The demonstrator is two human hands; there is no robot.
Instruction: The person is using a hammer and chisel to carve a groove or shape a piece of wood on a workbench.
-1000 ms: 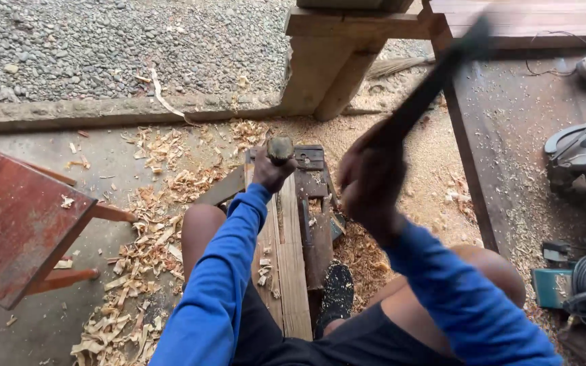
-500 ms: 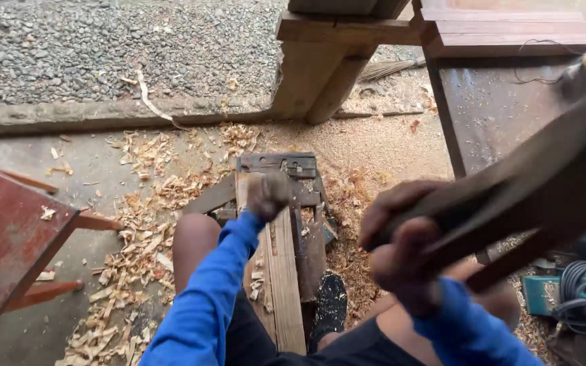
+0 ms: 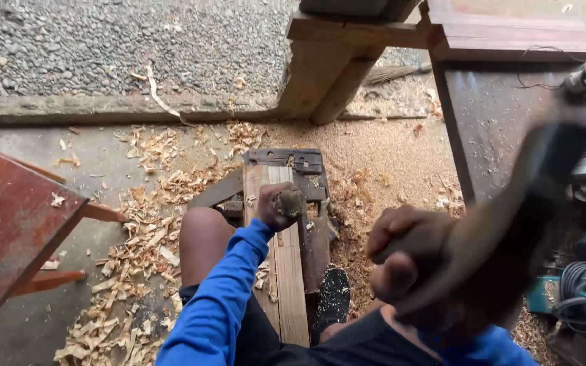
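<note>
Blue sleeves cover both our arms. Our left hand sits just left of the frame's centre, fingers curled tight around the battered wooden handle of a chisel that stands roughly upright on a pale plank. The left arm runs straight from the lower middle of the frame up to that fist, wrist level with the handle's frayed top.

Our right hand is raised close to the camera in the lower right, blurred, its fingers wrapped firmly round the shaft of a dark mallet. The tool slants from the fist up toward the upper right of the frame, its far end smeared by motion; we cannot tell its exact shape. It hangs well apart from the chisel.

The plank lies lengthwise between our bare knees, running from the bottom centre up to a dark grey metal plate at mid-frame. Wood shavings litter the concrete to the left, sawdust spreads to the right. A red-brown stool fills the left edge. Gravel covers the upper left, a timber post leans at the top centre, and power tools with a coiled cable crowd the right edge.
</note>
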